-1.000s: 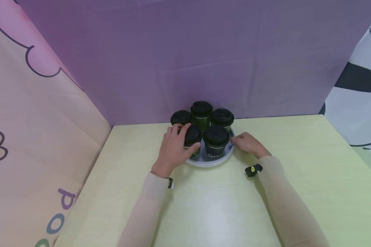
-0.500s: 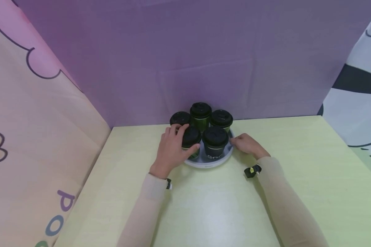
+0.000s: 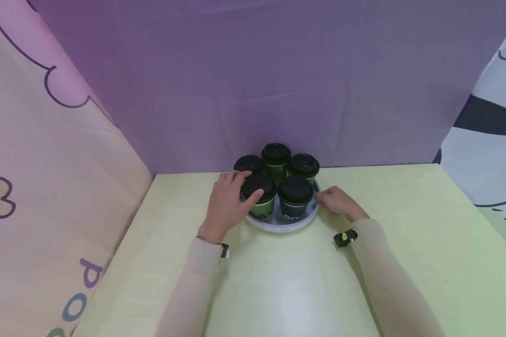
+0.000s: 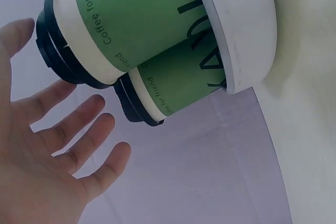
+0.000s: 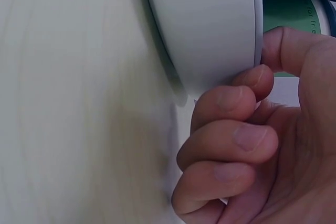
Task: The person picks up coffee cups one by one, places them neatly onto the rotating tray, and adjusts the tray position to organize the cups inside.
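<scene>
Several lidded paper coffee cups stand upright on a round white tray (image 3: 284,229). Beside the front-left green cup (image 3: 263,209) is my left hand (image 3: 224,205), thumb and fingers spread around its black lid. In the left wrist view those fingers are extended near the lid of the green cup (image 4: 121,19); whether a fingertip touches it I cannot tell. At the tray's right side, my right hand (image 3: 339,202) pinches the rim. The right wrist view has the thumb over the edge of the tray (image 5: 210,24) and the other fingers curled below.
A dark cup (image 3: 294,208) stands at the tray's front right, and three more cups are behind. The pale table (image 3: 278,290) meets a purple cloth backdrop (image 3: 286,84) just behind the tray. Printed cloth (image 3: 59,178) hangs on the left.
My left hand has drawn slightly left from the front-left green cup, exposing more of its body. The right hand stays at the tray's rim. The head view has shifted slightly.
</scene>
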A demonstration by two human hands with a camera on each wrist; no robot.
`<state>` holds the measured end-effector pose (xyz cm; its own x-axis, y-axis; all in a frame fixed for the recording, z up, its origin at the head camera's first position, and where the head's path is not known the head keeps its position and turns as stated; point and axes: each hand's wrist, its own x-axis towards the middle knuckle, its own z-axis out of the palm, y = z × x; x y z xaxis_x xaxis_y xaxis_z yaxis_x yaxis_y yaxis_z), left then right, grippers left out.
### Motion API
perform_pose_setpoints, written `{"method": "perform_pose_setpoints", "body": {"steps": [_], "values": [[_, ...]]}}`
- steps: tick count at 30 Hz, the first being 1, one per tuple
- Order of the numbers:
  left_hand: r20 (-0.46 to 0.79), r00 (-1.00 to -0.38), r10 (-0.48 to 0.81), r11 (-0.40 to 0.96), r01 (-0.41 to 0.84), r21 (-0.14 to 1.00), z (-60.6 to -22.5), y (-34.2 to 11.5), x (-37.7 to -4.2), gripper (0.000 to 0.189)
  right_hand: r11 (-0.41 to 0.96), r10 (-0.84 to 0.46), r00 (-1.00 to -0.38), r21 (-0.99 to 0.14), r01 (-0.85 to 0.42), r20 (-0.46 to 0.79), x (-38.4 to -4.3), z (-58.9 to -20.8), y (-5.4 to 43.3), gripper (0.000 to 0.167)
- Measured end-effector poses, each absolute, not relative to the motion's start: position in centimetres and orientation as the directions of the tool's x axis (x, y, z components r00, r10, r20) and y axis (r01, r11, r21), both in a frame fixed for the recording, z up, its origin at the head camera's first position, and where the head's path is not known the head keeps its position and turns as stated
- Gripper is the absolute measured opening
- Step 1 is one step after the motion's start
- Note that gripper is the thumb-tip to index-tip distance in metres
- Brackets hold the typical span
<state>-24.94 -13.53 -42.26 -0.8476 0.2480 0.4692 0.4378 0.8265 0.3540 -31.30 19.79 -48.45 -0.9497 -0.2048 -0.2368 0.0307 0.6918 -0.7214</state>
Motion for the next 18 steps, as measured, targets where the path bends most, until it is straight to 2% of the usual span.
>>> {"method": "perform_pose_setpoints", "body": {"steps": [7, 18], "values": [[0.528, -0.819, 0.224, 0.812, 0.457, 0.363, -42.1, -13.9, -25.3, 0.057, 0.699, -0.210, -0.949, -0.715, 0.022, -0.235, -31.5, -48.1, 19.8, 0.044], [0.509, -0.846, 0.160, 0.806, 0.410, 0.427, -42.8, -14.9, -24.8, 0.052, 0.690, -0.290, -0.917, -0.724, -0.003, -0.273, -31.1, -48.6, 20.2, 0.043]]}}
